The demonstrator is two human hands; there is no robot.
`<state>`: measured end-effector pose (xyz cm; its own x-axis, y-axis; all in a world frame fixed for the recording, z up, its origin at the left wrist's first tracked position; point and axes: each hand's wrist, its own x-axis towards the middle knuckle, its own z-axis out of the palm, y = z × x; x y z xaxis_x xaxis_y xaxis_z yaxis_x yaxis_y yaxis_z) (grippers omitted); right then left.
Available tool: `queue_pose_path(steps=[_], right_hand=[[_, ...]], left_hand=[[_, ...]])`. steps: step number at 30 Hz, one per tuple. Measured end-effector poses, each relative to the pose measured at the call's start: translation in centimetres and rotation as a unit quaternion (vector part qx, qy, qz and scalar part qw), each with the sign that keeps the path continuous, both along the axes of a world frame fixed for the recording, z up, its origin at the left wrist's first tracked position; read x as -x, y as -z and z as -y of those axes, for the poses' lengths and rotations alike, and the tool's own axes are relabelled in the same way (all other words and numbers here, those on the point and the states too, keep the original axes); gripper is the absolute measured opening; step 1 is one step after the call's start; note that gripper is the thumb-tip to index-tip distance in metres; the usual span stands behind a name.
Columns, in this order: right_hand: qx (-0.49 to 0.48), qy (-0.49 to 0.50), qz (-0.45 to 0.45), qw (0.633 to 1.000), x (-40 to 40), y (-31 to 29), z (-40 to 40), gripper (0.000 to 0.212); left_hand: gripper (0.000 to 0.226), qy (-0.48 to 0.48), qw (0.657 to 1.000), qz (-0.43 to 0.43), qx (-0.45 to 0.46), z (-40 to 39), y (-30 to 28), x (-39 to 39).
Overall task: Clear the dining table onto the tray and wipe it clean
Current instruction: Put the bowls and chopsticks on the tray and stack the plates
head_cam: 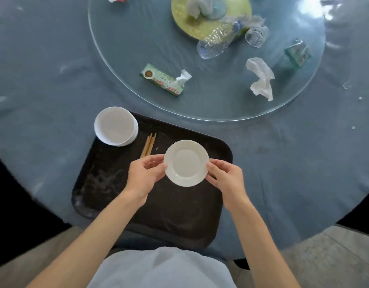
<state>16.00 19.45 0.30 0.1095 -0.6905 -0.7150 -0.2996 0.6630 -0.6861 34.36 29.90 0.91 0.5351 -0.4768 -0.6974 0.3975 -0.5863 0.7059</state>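
At the centre of the frame, above the black tray [179, 215], a small white plate [186, 163], judged stiff, light, smooth and breakable, is grasped at opposite rim edges by the left hand [145, 175] and right hand [226, 177] fingers [212, 166].

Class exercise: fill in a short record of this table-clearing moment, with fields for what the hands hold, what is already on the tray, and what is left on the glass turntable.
held: small white plate, gripped at its rim by left hand and right hand, above the tray
tray: black, carrying a stack of white dishes and chopsticks
turntable: glass, with tissue packet, crumpled napkin, plastic bottle, green plate
wiping: not yet begun
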Motion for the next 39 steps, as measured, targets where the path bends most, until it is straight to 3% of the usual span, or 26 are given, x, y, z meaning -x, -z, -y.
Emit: queue_pose_path(steps=[9,16,24,29,33,35,39], right_hand=[[-0.020,-0.152,-0.051,0.987,-13.0,3.4,-8.7,0.010],[0.015,-0.202,-0.109,0.973,-18.0,5.2,-11.9,0.018],[0.098,-0.291,-0.227,0.924,-19.5,5.8,-12.2,0.021],[0.100,-0.317,-0.249,0.910,-20.1,5.4,-12.0,0.020],[0.096,-0.332,-0.229,0.910,-19.9,4.2,-11.3,0.024],[0.113,-0.319,-0.212,0.917,-19.3,3.2,-10.0,0.024],[0.175,-0.261,-0.185,0.931,-17.3,1.7,-5.2,0.025]], left_hand=[[0.025,-0.103,0.993,-0.005,-0.054,-12.2,3.0,-10.1],[0.023,-0.091,0.993,0.004,-0.076,-15.7,5.0,-14.8],[0.024,0.060,0.973,0.148,-0.164,-16.3,6.3,-16.2],[0.020,0.169,0.952,0.161,-0.197,-16.0,5.9,-17.7],[0.022,0.285,0.914,0.182,-0.224,-14.0,4.1,-20.8],[0.017,0.287,0.903,0.244,-0.207,-11.7,2.6,-22.9],[0.017,0.248,0.911,0.312,-0.104,-4.1,-0.3,-25.7]])
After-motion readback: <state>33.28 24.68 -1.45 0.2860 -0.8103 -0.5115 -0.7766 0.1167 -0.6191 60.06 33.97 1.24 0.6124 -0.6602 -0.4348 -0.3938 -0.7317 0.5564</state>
